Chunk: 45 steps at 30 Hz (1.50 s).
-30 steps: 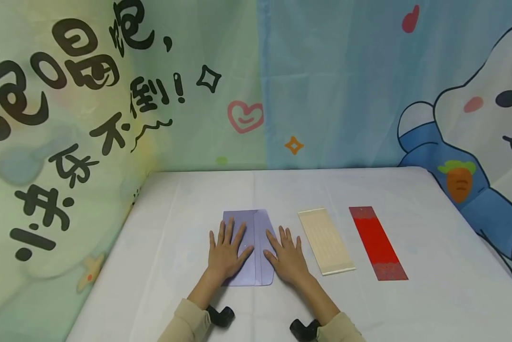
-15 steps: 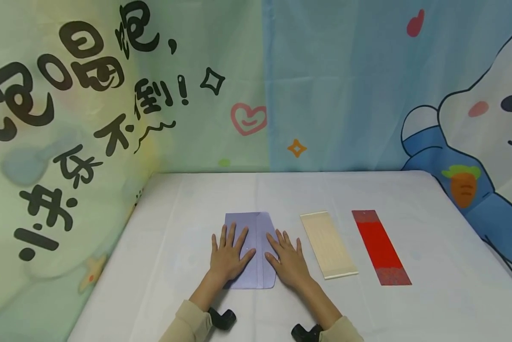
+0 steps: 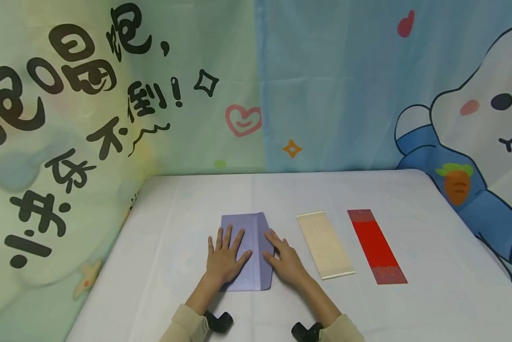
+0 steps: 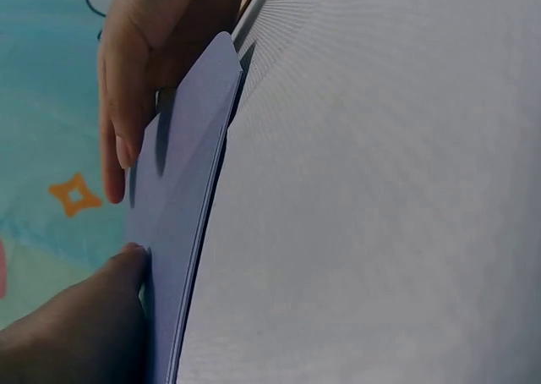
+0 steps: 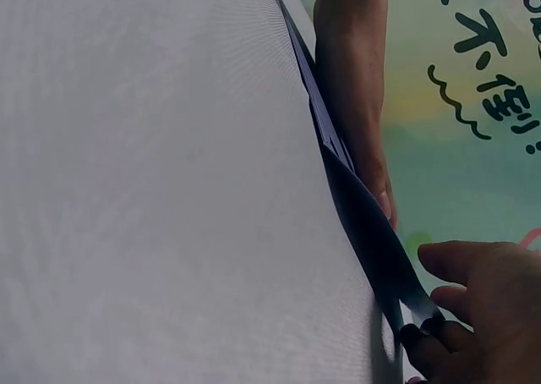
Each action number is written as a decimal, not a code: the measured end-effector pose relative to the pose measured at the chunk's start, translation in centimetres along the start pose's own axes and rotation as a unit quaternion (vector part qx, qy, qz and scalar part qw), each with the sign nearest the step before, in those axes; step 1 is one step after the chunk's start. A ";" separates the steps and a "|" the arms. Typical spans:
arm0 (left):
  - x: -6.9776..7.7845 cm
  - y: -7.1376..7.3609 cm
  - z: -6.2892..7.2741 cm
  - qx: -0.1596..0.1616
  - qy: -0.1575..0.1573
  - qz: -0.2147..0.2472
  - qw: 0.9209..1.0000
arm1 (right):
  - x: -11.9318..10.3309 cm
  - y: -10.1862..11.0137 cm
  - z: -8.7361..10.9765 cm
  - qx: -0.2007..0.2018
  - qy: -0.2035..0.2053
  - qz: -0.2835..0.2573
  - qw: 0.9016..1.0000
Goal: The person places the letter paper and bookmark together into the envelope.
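A purple envelope (image 3: 238,280) lies on the white table, its flap (image 3: 264,273) on the right side and slightly raised. My left hand (image 3: 223,263) rests with spread, straight fingers on the envelope's body. At the flap's outer edge is my right hand (image 3: 287,263), thumb and index finger over the flap. In the right wrist view, other fingers of the right hand (image 5: 494,308) curl under the lifted flap (image 5: 372,232). The left wrist view shows the left thumb (image 4: 127,266) against the envelope (image 4: 182,181), the right hand (image 4: 161,46) beyond it.
A long beige packet (image 3: 325,244) with pale ends lies to the right of the envelope. Farther right is a long red strip (image 3: 377,247) with darker ends. Printed curtains (image 3: 345,95) hang behind and to the left of the table (image 3: 174,228).
My right fingers have drawn closer together and moved round the flap's outer edge, which has lifted slightly. The left hand stays flat in place. The head view has shifted a little.
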<state>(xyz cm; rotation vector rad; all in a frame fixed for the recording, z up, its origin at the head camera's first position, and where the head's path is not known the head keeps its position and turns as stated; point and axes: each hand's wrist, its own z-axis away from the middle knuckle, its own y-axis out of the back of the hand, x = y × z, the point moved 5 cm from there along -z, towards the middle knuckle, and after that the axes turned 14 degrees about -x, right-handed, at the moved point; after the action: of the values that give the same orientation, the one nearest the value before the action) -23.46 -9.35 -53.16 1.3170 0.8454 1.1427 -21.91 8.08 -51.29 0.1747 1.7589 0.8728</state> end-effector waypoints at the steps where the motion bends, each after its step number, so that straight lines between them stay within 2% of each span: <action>1: 0.0 0.1 0.1 0.002 -0.001 0.004 1.000 | 0.0 0.0 0.0 0.000 -0.003 -0.010 1.000; 7: -0.1 0.0 0.1 0.006 -0.003 0.012 1.000 | 0.2 -0.2 -0.2 -0.009 -0.027 -0.035 0.999; 11: 0.0 -0.1 0.1 0.004 -0.001 0.008 1.000 | 0.5 -0.4 -0.4 -0.010 -0.027 -0.058 0.998; 15: 0.0 -0.2 0.0 0.001 -0.001 0.005 1.000 | 0.7 -0.7 -0.6 -0.020 -0.030 -0.121 0.992; 19: 0.0 0.0 -0.1 0.004 0.010 0.011 1.000 | 0.8 -0.7 -0.6 -0.027 -0.042 -0.198 0.979; 25: 0.1 0.1 -0.2 0.017 0.028 0.027 0.999 | 0.8 -0.5 -0.5 -0.030 -0.030 -0.338 0.940; 27: 0.3 0.1 -0.2 0.016 0.023 0.031 0.999 | 0.8 -0.5 -0.4 -0.026 -0.032 -0.355 0.934; 30: 0.5 -0.1 -0.3 0.008 0.015 0.032 0.999 | 1.0 -0.3 -0.3 -0.011 -0.047 -0.329 0.943; 32: 0.5 -0.2 -0.3 0.004 0.008 0.028 1.000 | 1.0 -0.3 -0.2 -0.013 -0.059 -0.327 0.943; 34: 0.6 -0.4 -0.4 -0.003 0.002 0.025 1.000 | 1.1 -0.5 -0.1 -0.036 -0.068 -0.344 0.936; 39: 1.0 -0.4 -0.2 -0.008 -0.015 0.020 1.000 | 1.2 -1.1 0.3 -0.126 -0.077 -0.428 0.892; 42: 1.2 -0.1 -0.1 -0.005 -0.017 0.026 1.000 | 1.2 -1.1 0.4 -0.151 -0.062 -0.449 0.879; 45: 1.4 0.2 -0.1 0.006 -0.014 0.037 0.999 | 1.3 -1.0 0.5 -0.158 -0.046 -0.462 0.871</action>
<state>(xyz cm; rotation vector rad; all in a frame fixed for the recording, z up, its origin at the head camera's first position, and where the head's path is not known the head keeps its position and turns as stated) -23.24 -7.98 -52.75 1.3813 0.7893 1.1759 -21.70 8.26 -52.92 -0.7794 1.3350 0.4019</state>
